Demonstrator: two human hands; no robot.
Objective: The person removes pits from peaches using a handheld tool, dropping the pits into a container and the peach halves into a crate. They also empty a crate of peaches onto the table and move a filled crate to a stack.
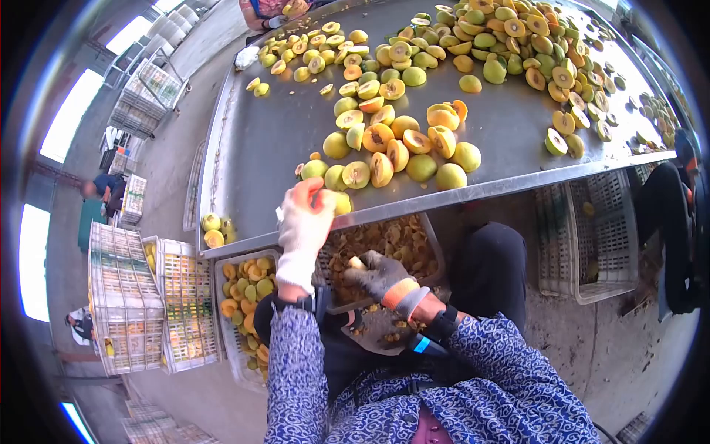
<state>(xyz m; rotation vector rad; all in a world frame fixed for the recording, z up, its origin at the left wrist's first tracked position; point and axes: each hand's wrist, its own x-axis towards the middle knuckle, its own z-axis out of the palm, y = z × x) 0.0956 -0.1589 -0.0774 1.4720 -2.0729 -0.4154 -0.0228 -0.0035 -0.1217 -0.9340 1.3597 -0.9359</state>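
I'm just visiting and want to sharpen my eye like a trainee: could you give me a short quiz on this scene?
1. Which hand wears the dark glove?
2. True or false: every fruit on the table is whole.
3. Where is the crate of small orange-brown bits? (a) on top of the table (b) lower than the tabletop (c) in the left hand

Key:
1. The right hand.
2. False; many are cut in half.
3. b
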